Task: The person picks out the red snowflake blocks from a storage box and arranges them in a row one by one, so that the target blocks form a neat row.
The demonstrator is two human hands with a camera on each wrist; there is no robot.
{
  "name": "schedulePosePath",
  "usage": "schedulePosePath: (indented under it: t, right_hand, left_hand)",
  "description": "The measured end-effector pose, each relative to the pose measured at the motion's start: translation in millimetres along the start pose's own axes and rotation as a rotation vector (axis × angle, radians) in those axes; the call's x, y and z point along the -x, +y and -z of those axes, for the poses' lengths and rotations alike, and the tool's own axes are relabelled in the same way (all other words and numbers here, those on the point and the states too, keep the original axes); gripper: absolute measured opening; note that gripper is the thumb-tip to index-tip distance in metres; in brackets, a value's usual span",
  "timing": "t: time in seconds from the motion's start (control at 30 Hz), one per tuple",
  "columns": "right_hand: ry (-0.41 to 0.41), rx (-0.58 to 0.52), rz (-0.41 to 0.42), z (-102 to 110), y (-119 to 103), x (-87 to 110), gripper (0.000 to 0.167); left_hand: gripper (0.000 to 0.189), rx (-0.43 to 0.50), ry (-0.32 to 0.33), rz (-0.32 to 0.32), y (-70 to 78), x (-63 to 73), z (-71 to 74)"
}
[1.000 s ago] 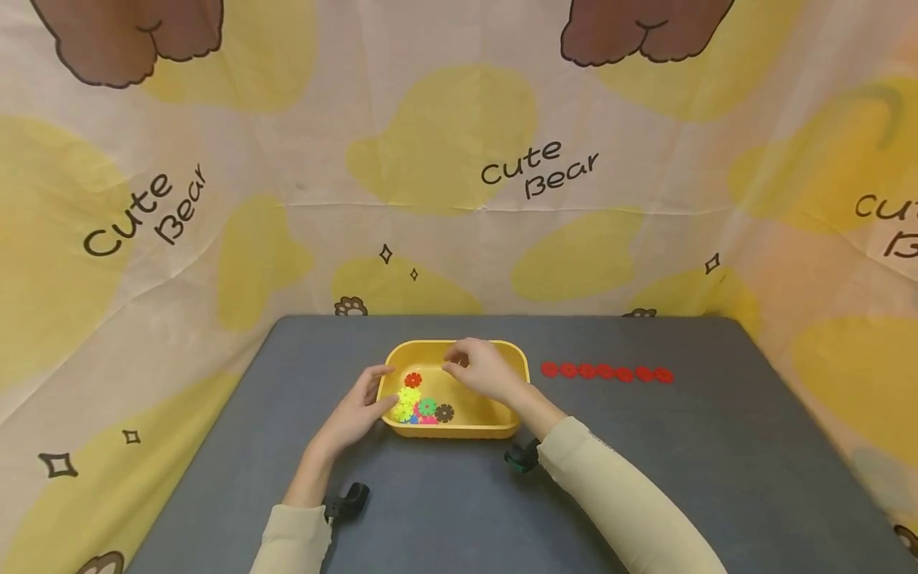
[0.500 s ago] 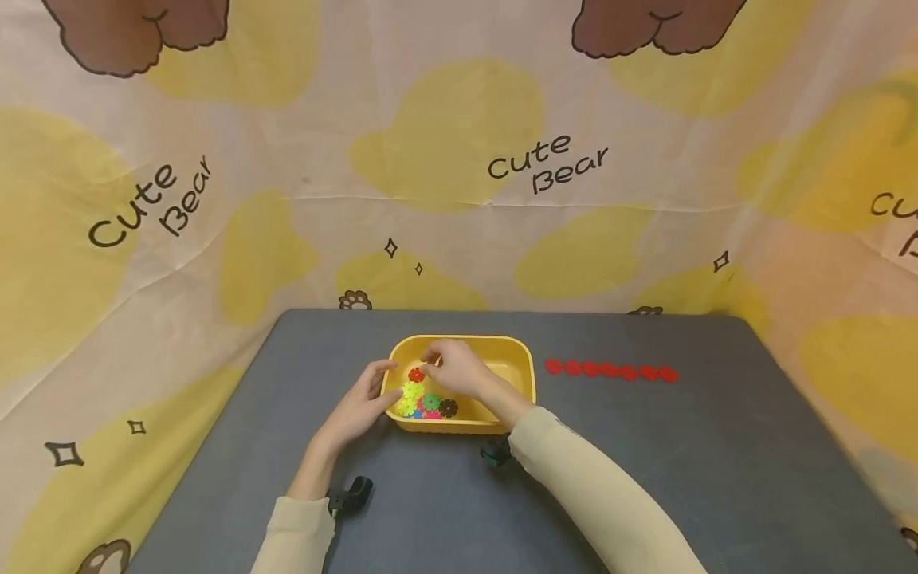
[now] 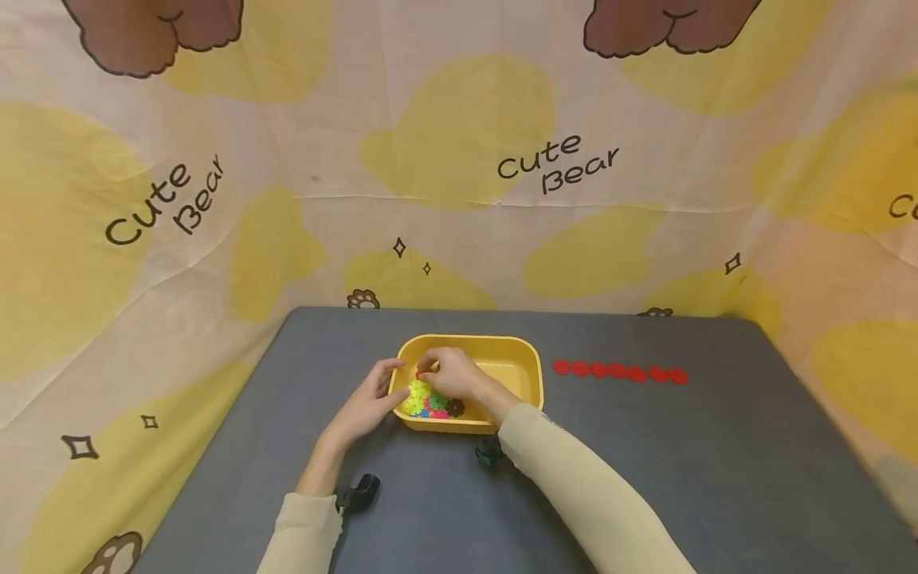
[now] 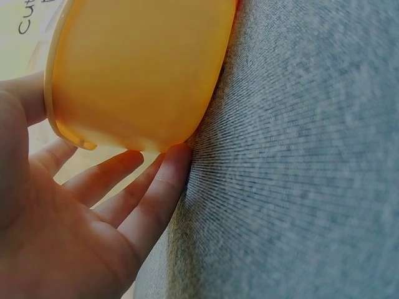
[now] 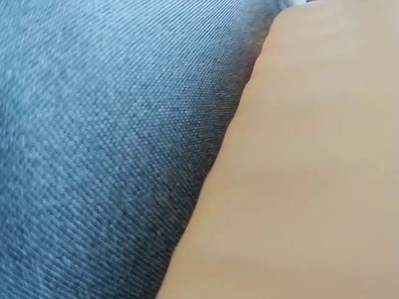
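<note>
A yellow plastic bin (image 3: 519, 375) stands on the table with several small notched discs at its left end: yellow discs (image 3: 414, 397), a green disc (image 3: 437, 401), a dark brown disc (image 3: 455, 408), plus pink and blue ones. My left hand (image 3: 364, 406) holds the bin's left end. Its thumb lies over the rim, and its fingertips touch the outer wall in the left wrist view. Inside the bin, my right hand (image 3: 457, 375) pinches a red disc (image 3: 419, 372), mostly hidden by the fingers. The right wrist view shows only the bin wall (image 5: 299, 162) and cloth, no hand.
Right of the bin, several red discs (image 3: 618, 371) lie in a row on the grey cloth-covered table (image 3: 645, 462). A patterned curtain (image 3: 459, 159) rises behind the table and along its sides. Black straps with small devices (image 3: 360, 494) sit at both wrists.
My right hand has moved left inside the bin and down onto the red disc, which its fingers now cover. The left hand stays at the bin's left end. The head view has shifted slightly.
</note>
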State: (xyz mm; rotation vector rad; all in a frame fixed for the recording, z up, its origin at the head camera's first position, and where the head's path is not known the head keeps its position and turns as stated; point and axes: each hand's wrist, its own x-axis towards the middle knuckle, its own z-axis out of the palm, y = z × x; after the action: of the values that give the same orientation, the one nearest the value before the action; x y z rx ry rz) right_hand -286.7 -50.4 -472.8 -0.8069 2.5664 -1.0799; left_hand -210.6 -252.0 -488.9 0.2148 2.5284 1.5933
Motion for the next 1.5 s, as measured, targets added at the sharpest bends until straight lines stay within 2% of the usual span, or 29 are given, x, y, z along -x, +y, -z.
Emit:
schedulePosePath:
  t: [0.17, 0.4, 0.57, 0.7, 0.8, 1.0, 1.17, 1.33, 1.5]
  right_hand:
    - [-0.017, -0.002, 0.003, -2.1, 1.5, -1.3, 0.016]
    - [-0.018, 0.033, 0.002, -3.6, 4.4, -2.1, 0.012]
    - [-0.02, 0.084, 0.015, -5.3, 4.4, -3.2, 0.015]
    - [-0.003, 0.076, 0.012, -5.8, 5.0, -3.6, 0.018]
    - [0.007, 0.081, 0.016, -5.3, 7.6, -3.7, 0.021]
    - [0.015, 0.114, 0.02, -1.8, 15.1, -2.9, 0.022]
    - [0.0, 0.138, 0.006, 1.0, 17.7, -2.2, 0.016]
    - [-0.025, 0.151, -0.02, 2.3, 15.5, -0.5, 0.015]
    - [-0.025, 0.153, -0.015, 6.2, 11.9, 3.4, 0.016]
  left_hand:
    - [0.052, 0.013, 0.0, -0.016, -1.4, -0.7, -2.3]
    - [0.052, 0.023, 0.001, -0.006, -1.5, -0.5, -2.5]
    - [0.053, 0.018, 0.005, -0.005, -1.9, -0.3, -2.2]
    - [0.055, 0.02, -0.002, 0.006, 0.3, 0.7, -2.3]
    - [0.056, 0.026, -0.013, 0.017, 9.0, 3.9, -1.7]
    - [0.055, 0.01, -0.03, 0.019, 37.9, 15.1, 2.2]
    - [0.055, 0.012, -0.031, 0.021, 46.4, 18.5, 2.9]
    - [0.055, 0.021, -0.031, 0.016, 38.7, 15.5, 2.7]
    - [0.056, 0.026, -0.011, 0.005, 9.4, 3.0, 0.5]
